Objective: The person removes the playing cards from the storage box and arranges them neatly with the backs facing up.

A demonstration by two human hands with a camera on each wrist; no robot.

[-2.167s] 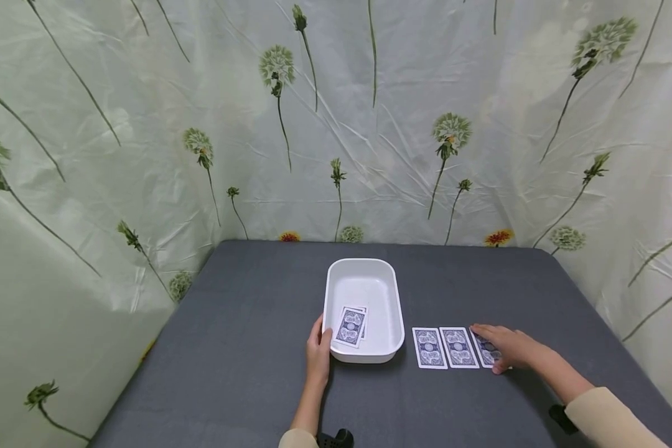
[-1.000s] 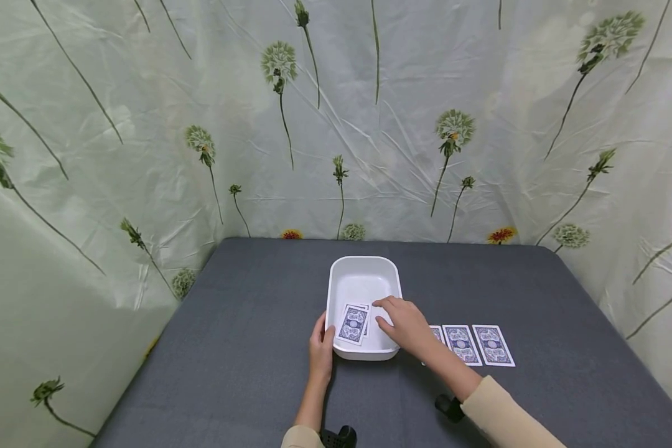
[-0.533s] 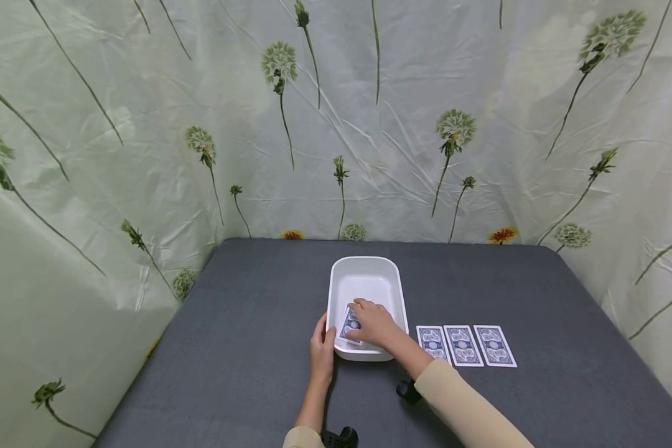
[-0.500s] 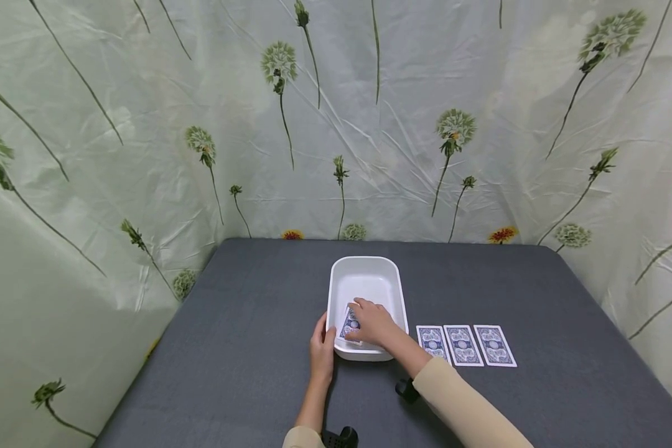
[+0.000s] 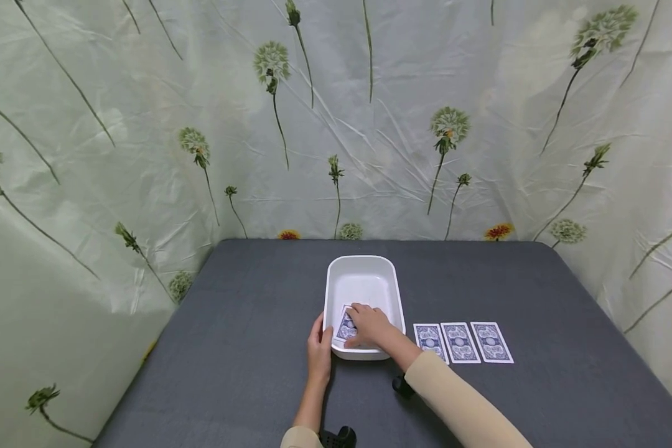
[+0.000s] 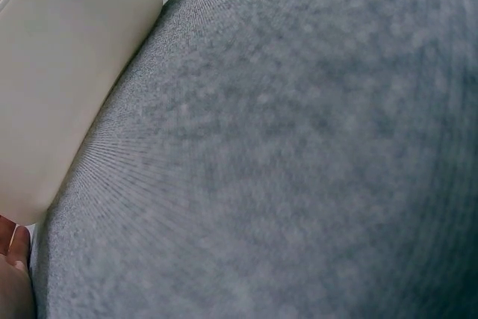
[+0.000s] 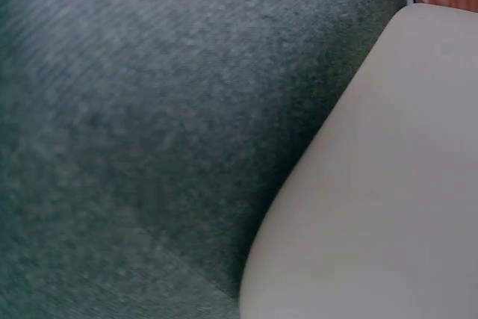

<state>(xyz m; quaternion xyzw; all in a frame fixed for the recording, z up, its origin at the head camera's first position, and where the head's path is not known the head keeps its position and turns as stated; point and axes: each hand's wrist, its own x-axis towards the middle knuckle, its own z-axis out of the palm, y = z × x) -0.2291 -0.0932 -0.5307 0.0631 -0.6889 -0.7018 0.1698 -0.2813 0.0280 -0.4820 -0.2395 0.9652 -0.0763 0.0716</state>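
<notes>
In the head view my left hand [image 5: 318, 358] grips the near left side of a white plastic tray [image 5: 389, 280], thumb at the rim and fingers along the outer wall. My right hand [image 5: 369, 326] reaches over the right rim into the tray. Its fingertips are at the upper end of a blue-backed playing card [image 5: 344, 326], and its thumb is at the lower end. The hand hides the right part of this card and whatever lies beneath. In both wrist views the outer tray wall [image 6: 75, 57] shows large, with no card in sight.
Three face-down playing cards [image 5: 460, 342] lie in a row on the dark grey table [image 5: 246, 373], right of the tray. The right forearm passes in front of the leftmost one. A floral curtain [image 5: 386, 155] hangs behind the table.
My right hand has left the rightmost card in the row, crossed left into the tray and come down on the card there. The left hand keeps its grip on the tray.
</notes>
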